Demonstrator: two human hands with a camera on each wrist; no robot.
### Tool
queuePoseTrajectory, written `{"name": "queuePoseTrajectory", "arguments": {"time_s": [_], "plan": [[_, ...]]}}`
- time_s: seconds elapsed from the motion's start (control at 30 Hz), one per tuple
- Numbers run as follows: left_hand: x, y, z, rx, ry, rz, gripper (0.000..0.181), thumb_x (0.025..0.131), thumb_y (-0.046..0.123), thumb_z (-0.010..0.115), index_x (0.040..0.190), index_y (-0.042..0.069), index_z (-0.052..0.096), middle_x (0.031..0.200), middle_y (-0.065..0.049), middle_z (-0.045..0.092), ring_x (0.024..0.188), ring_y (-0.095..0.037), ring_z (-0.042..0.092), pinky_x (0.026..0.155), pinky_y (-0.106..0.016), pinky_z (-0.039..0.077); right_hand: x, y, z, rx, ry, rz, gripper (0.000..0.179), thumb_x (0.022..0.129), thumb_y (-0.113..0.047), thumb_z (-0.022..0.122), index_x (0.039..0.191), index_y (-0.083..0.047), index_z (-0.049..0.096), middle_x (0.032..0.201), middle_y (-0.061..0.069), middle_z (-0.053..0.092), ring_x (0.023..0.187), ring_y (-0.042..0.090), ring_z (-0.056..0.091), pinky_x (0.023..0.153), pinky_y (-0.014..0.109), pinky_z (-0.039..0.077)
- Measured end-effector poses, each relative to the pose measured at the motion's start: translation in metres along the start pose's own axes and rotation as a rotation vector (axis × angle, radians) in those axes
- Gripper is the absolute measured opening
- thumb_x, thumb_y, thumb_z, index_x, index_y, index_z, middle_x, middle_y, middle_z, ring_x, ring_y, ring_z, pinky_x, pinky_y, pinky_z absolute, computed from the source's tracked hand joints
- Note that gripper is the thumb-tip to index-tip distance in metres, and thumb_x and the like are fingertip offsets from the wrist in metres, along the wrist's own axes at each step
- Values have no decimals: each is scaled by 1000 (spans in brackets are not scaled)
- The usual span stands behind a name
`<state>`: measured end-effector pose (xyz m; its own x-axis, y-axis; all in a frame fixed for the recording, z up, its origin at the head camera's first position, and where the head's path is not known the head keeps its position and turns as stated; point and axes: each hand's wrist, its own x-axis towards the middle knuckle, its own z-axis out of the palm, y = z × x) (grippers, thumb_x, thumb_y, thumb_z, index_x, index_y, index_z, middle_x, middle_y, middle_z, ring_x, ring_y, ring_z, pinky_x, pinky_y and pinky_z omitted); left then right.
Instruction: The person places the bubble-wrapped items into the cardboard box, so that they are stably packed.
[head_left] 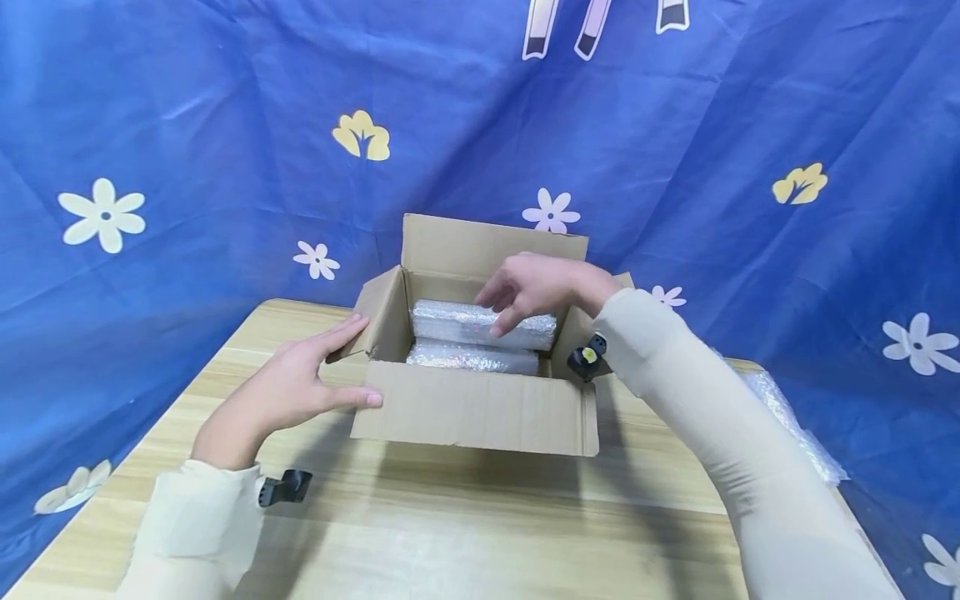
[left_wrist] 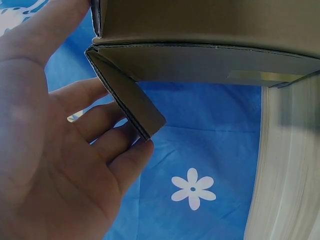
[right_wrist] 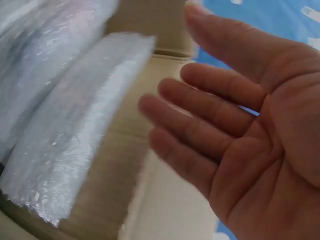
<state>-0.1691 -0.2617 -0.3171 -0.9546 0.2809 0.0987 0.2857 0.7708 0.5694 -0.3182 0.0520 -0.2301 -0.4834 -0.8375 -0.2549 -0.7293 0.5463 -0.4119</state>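
Bubble-wrapped packages lie in the box, long axes left to right. Nearer, the right hand hovers empty and loose above the far package; the left hand, spread, touches the left flap.

The box is brown, the packages silvery, the table wood-grained, the cloth blue with white and yellow motifs.
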Motion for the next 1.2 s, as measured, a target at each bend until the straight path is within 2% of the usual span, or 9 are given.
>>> {"name": "queuePoseTrajectory", "arguments": {"time_s": [0.3,0.57,0.67,0.8,0.97,1.2], "plan": [[1,3,1,-1,-5,-2,110,75,63,79,159,13,28,162,-13,25,144,-40,27,111,-62,27,-60,7,-6,-37,244,-68,54,85,-28,82,128,0,66,127,10,66,114,22,64,98,34,51],[1,3,0,0,-6,-6,111,74,63,79,159,13,28,162,-14,25,144,-41,27,111,-63,27,-114,15,0,-15,466,-19,49,84,-28,83,127,-8,70,119,3,71,111,22,65,97,41,51],[1,3,-1,-2,-7,-5,111,74,63,79,159,13,28,162,-14,25,144,-42,27,111,-63,27,-132,19,4,-37,535,-4,47,84,-27,83,126,-10,71,118,1,71,108,22,66,90,39,53],[2,3,-1,1,-4,3,111,75,63,79,159,13,28,162,-14,25,144,-42,27,111,-63,27,-157,24,14,-33,633,23,44,84,-23,83,126,-12,71,117,-3,71,104,22,67,81,29,52],[2,2,0,0,-3,7,111,74,64,79,159,13,28,162,-14,25,143,-42,28,110,-64,27,-189,29,32,73,712,136,44,86,-19,82,128,-15,70,122,-1,69,110,17,66,85,15,49],[2,0,1,4,0,10,110,75,63,79,159,13,28,162,-14,25,143,-43,28,110,-64,28,-225,38,53,190,771,322,48,87,-26,81,132,-25,67,126,-4,67,114,1,61,86,11,47]]}}
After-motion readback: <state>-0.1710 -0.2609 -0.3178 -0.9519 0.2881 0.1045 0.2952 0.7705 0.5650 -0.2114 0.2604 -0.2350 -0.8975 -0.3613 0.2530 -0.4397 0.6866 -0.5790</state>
